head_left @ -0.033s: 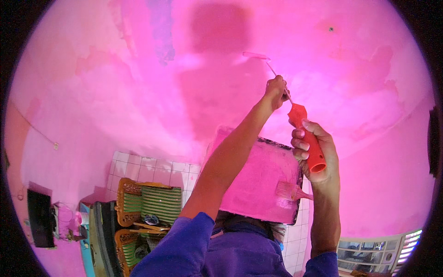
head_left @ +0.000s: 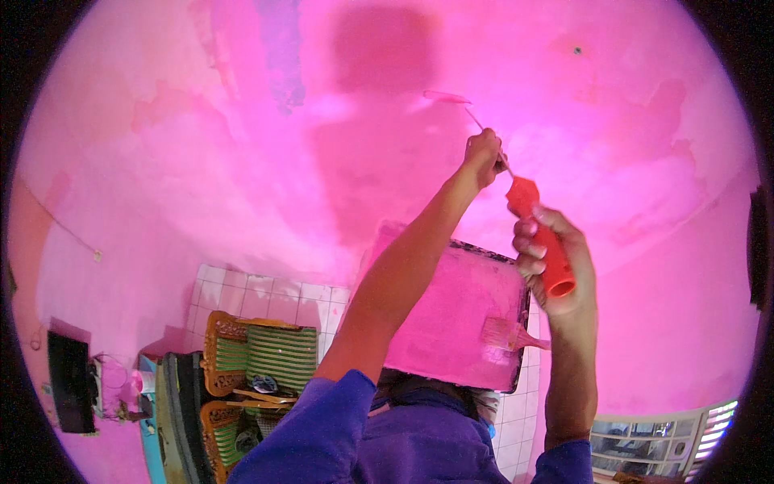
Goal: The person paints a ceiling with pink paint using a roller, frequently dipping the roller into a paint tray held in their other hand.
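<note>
A paint roller (head_left: 446, 97) is against the pink wall (head_left: 242, 145), beside a dark shadow cast on it. My left hand (head_left: 484, 157) grips the thin metal rod below the roller head. Lower down and to the right, my right hand (head_left: 560, 250) is closed around the orange plastic handle (head_left: 524, 194). Behind my forearms is a pink, paint-coated tray (head_left: 439, 315) with a dark rim, and a paintbrush (head_left: 504, 335) lies on it at its right side.
At the lower left are wooden chairs (head_left: 282, 355) with green striped cushions, dark padded panels (head_left: 181, 411) and a black screen (head_left: 68, 379) on the wall. White tiles (head_left: 242, 286) show behind the chairs. A white-framed glass-paned unit (head_left: 645, 436) stands at the lower right.
The orange handle and my right hand have shifted slightly up and to the right. My left hand on the rod has risen a little.
</note>
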Motion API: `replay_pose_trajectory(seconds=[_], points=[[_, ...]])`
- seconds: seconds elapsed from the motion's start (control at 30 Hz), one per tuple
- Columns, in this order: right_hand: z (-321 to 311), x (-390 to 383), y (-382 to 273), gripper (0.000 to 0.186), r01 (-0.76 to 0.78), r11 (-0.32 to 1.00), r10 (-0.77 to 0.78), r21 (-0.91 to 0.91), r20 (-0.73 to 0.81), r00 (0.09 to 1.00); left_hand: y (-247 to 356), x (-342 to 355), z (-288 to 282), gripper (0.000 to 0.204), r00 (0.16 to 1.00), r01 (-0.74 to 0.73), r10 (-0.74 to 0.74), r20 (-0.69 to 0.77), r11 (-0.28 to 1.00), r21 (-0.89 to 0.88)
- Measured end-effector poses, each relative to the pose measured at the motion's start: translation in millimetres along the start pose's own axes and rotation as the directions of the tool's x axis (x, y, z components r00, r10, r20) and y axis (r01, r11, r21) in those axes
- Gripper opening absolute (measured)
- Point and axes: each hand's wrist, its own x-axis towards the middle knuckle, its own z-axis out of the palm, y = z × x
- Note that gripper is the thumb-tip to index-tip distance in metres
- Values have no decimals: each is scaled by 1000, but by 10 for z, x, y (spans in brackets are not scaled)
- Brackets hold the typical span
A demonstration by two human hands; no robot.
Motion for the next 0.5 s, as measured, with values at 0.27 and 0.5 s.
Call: replay_pose_trajectory(seconds=[0.27,0.5], points=[[114,-217,-218,23,35,999,-38,41,80,996,151,-123,460,18,992,-118,117,46,993,6],[-206,47,33,22,-25,995,23,94,16,1000,-211,-54,-10,22,997,-39,39,-69,999,-1]])
